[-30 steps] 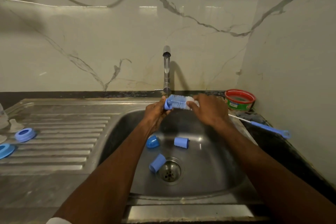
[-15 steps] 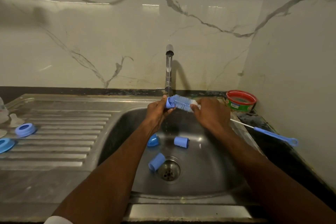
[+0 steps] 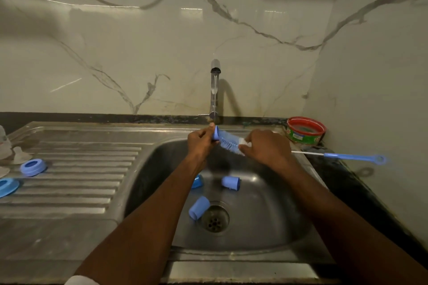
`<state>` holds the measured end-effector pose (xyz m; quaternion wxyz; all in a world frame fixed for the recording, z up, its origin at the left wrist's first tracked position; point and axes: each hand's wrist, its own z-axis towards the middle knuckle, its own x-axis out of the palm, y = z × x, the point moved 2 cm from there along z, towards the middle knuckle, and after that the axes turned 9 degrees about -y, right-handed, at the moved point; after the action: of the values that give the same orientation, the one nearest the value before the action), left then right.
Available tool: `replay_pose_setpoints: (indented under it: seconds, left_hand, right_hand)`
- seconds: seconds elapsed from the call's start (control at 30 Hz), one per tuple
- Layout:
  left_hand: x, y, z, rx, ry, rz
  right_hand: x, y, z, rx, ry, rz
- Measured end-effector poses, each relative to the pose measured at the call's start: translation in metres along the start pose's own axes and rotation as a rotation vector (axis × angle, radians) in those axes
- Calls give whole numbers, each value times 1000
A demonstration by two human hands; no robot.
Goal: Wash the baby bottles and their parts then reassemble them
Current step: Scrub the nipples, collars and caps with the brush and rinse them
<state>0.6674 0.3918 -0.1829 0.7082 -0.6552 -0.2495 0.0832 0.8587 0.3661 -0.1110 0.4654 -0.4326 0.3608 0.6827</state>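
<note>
Left hand (image 3: 200, 143): fingers curled round a small blue plastic cap (image 3: 215, 133), held under the chrome tap (image 3: 214, 90), above the stainless-steel sink basin (image 3: 266, 222).

Right hand (image 3: 264, 148): fingers closed on the long bottle brush with blue-and-white bristles (image 3: 228, 143), gripping it just behind the bristle head. Bristle tip meets the cap's mouth; the white wire shaft and blue loop-ended handle (image 3: 354, 157) stick out to the right over the dark tabletop (image 3: 342, 183).

In the basin, loose:
- blue cylindrical plastic cap (image 3: 230, 183), on its side, mid-basin;
- blue cylindrical plastic cap (image 3: 199, 208), on its side, just beside the drain (image 3: 215, 217);
- darker blue rounded plastic part (image 3: 198, 181), partly hidden by the left forearm.

On the ribbed steel draining board (image 3: 76, 180), left:
- two blue screw rings (image 3: 32, 167) (image 3: 8, 186), lying flat;
- clear silicone teat (image 3: 19, 154), standing upright;
- clear bottle (image 3: 3, 143), cut off by the frame edge.

Back right corner: round red-rimmed green tub (image 3: 305, 131), against the marbled wall.
</note>
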Motion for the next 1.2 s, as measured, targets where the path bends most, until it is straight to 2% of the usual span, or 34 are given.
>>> replay_pose_setpoints:
  seconds: [0.07,0.1,0.17,0.23,0.37,0.43,0.53,0.6,0.7,0.8,0.87,0.93,1.07,1.2]
  left_hand:
    - [-4,0,2,-2,-23,15]
    - [-4,-1,1,-32,-26,5]
    - [-1,-3,-2,-116,1,-48]
    - [2,-2,-3,-95,45,-33]
    - [-3,2,2,26,2,79]
    - [-7,3,5,42,-29,107]
    - [-3,2,-1,-58,-30,17]
    - [2,0,-5,-106,-21,-38]
    - [2,3,0,69,-31,189]
    - [-5,1,0,431,-34,562]
    - [-5,0,-2,666,61,757]
    - [-6,-2,-3,801,156,875]
    - [-13,-7,-9,795,185,973]
    - [-26,-14,-21,587,280,1166]
  right_hand:
    - [-7,4,7,-61,32,66]
    - [-10,4,10,-30,0,91]
    - [-9,-2,10,136,-99,134]
    - [0,-8,1,252,-105,78]
    - [7,2,-1,80,68,45]
    - [1,8,7,7,82,107]
    - [1,8,8,113,-45,166]
    - [7,3,0,218,-72,182]
    - [10,-6,-8,223,-155,-4]
    - [8,-12,-14,162,-262,-106]
    - [13,-10,-20,130,-216,-108]
    - [18,-9,-25,112,-173,-105]
    - [17,-5,-29,88,-139,-92]
    - [16,0,-37,28,5,-78]
